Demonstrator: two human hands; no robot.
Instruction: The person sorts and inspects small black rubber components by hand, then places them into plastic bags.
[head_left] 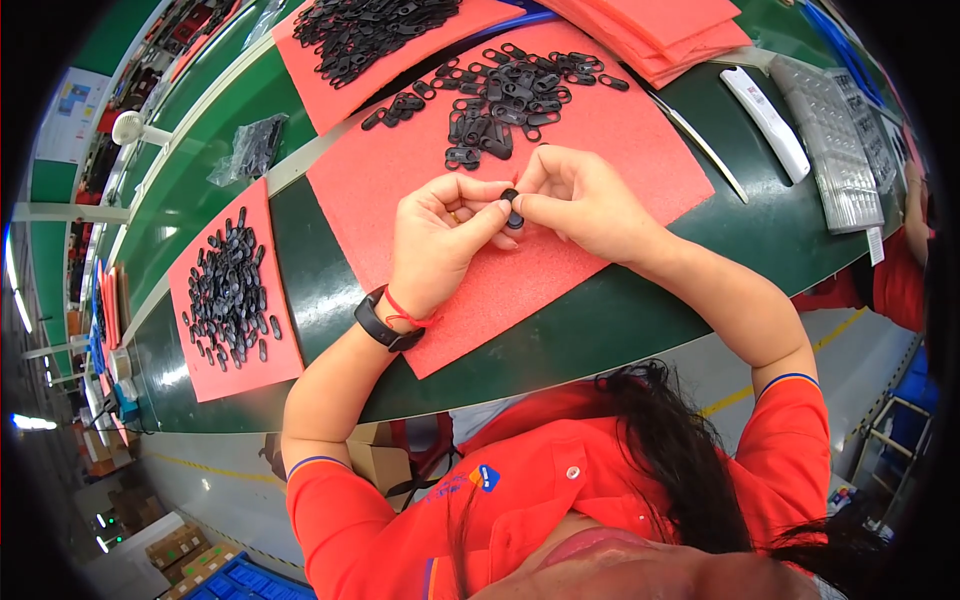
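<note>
Over the middle pink foam sheet (460, 300), my left hand (437, 235) and my right hand (590, 205) meet at the fingertips. Between them they pinch a small black oval plastic part (514, 212), held upright. Its finer details are covered by my thumbs and fingers. Just beyond my hands, a loose pile of black oval parts with ring-like openings (510, 95) lies on the same sheet. To the left, a second pink foam sheet (215, 378) carries many small black oval pieces (228, 290).
More black parts (365, 35) cover a far foam sheet. Stacked pink foam sheets (650, 40) lie at the far right. A thin metal strip (710, 150), a white handheld device (765, 120) and clear plastic trays (830, 150) rest on the green table (480, 365). A plastic bag (250, 150) sits far left.
</note>
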